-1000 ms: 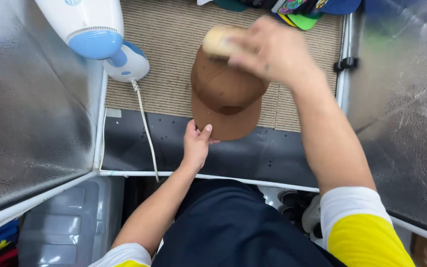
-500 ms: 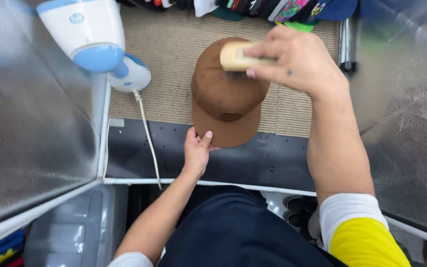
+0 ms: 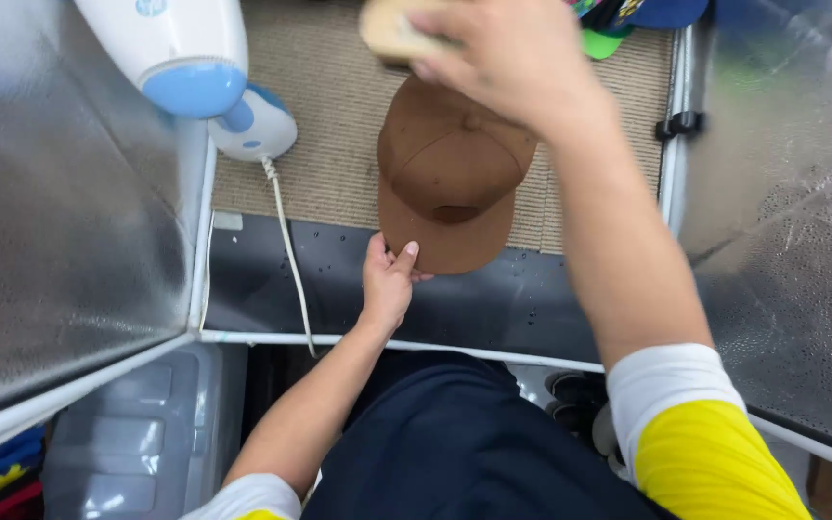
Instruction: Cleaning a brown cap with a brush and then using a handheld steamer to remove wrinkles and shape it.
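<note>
A brown baseball cap (image 3: 450, 178) rests on a woven beige mat (image 3: 329, 144), its brim pointing toward me. My left hand (image 3: 389, 279) pinches the brim's near left edge between thumb and fingers. My right hand (image 3: 512, 58) is raised above the cap's crown and grips a pale tan brush or sponge block (image 3: 392, 29), which sticks out to the left of my fingers, clear of the cap.
A white and blue handheld steamer (image 3: 195, 67) hangs at upper left, its cord (image 3: 286, 250) trailing down over the dark wet ledge (image 3: 272, 279). Silvery foil panels (image 3: 60, 212) wall both sides. More caps (image 3: 637, 19) lie at the top right. A grey plastic bin (image 3: 137, 443) sits lower left.
My right hand has lifted the tan block up off the cap's crown toward the top of the view. My left hand stays on the brim.
</note>
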